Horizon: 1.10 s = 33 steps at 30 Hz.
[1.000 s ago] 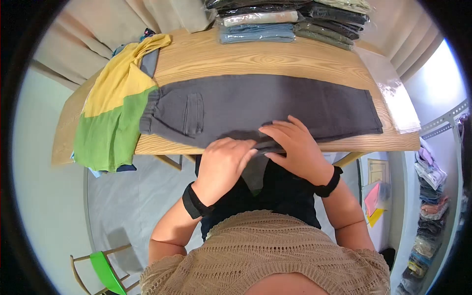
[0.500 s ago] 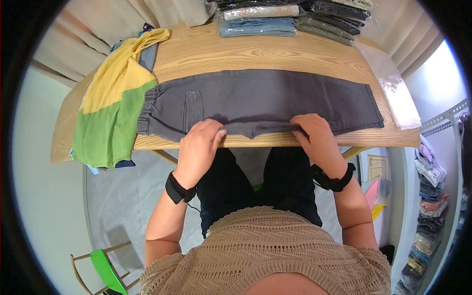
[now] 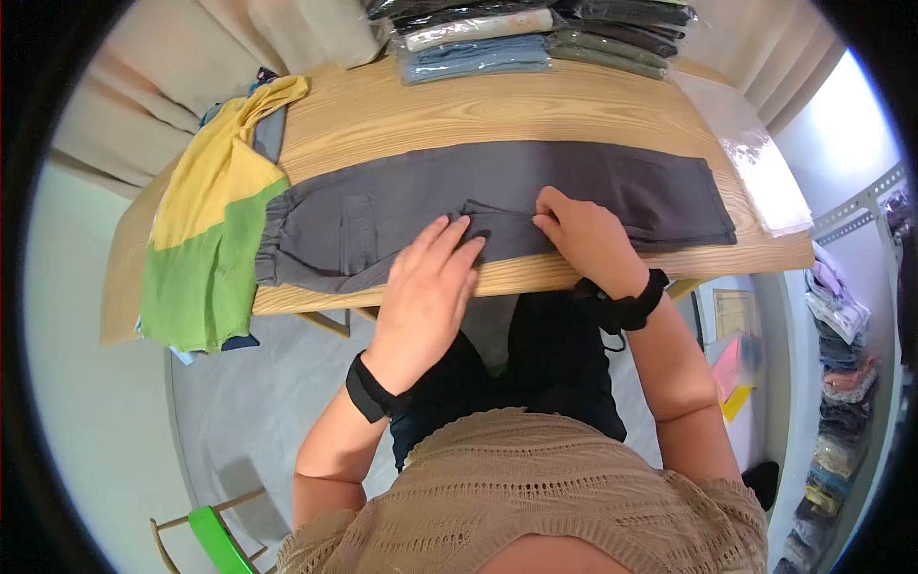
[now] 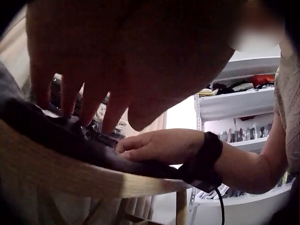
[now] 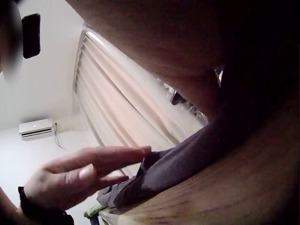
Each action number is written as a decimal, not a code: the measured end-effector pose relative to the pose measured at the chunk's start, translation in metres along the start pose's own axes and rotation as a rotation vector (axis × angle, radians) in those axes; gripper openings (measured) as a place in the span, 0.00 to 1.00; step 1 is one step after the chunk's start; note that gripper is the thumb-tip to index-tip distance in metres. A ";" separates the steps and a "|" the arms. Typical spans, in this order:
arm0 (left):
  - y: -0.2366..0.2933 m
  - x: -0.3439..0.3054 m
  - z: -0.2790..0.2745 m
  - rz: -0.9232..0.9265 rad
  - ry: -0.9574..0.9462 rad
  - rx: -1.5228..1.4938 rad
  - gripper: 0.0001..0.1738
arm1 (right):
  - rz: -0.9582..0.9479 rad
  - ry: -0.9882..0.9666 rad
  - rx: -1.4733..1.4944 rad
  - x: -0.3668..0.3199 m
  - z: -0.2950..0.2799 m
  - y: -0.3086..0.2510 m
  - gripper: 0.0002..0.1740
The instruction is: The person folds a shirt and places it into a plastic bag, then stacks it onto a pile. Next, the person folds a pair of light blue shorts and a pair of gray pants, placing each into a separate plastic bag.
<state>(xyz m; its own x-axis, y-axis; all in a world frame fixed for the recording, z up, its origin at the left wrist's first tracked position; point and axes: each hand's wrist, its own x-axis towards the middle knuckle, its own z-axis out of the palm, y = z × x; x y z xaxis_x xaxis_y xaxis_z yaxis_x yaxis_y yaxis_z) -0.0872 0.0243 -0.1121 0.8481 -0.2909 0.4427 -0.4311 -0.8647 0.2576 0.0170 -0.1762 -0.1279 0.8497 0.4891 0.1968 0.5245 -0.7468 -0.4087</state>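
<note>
Dark grey trousers (image 3: 411,191) lie lengthwise along the table's front, with the elastic waistband (image 3: 273,239) at the left and the leg ends at the right. The left hand (image 3: 426,297) rests its spread, nearly straight fingers on the near edge of the cloth. To its right, the right hand (image 3: 598,244) pinches a small fold of the cloth between thumb and curled fingers. In the left wrist view the right hand (image 4: 164,145) is low on the cloth. The right wrist view shows the left hand (image 5: 70,178) beside the trousers (image 5: 173,164).
A yellow and green garment (image 3: 215,210) hangs over the table's left front edge. Bagged folded clothes (image 3: 478,57) are stacked at the back. Clear plastic bags (image 3: 765,182) lie at the right end. A green-backed chair (image 3: 220,540) stands at lower left.
The near edge, held up in both hands half a second ago, now lies flatter. The left hand has let go and moved right with fingers spread; the right hand has moved inward and farther up the cloth.
</note>
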 end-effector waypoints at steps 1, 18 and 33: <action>0.003 -0.001 0.005 -0.044 -0.101 -0.007 0.23 | 0.014 0.000 -0.011 -0.002 -0.002 0.001 0.10; 0.010 -0.008 0.029 -0.185 -0.190 0.025 0.29 | 0.669 0.658 -0.204 -0.090 -0.087 0.208 0.24; 0.010 -0.009 0.029 -0.205 -0.186 0.011 0.29 | 0.600 0.968 1.811 -0.068 -0.078 0.169 0.10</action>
<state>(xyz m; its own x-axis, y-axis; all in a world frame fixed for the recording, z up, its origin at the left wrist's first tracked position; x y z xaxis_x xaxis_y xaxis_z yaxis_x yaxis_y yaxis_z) -0.0905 0.0069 -0.1384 0.9598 -0.1784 0.2169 -0.2419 -0.9174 0.3160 0.0518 -0.3709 -0.1403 0.9131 -0.3482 -0.2120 0.1350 0.7490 -0.6487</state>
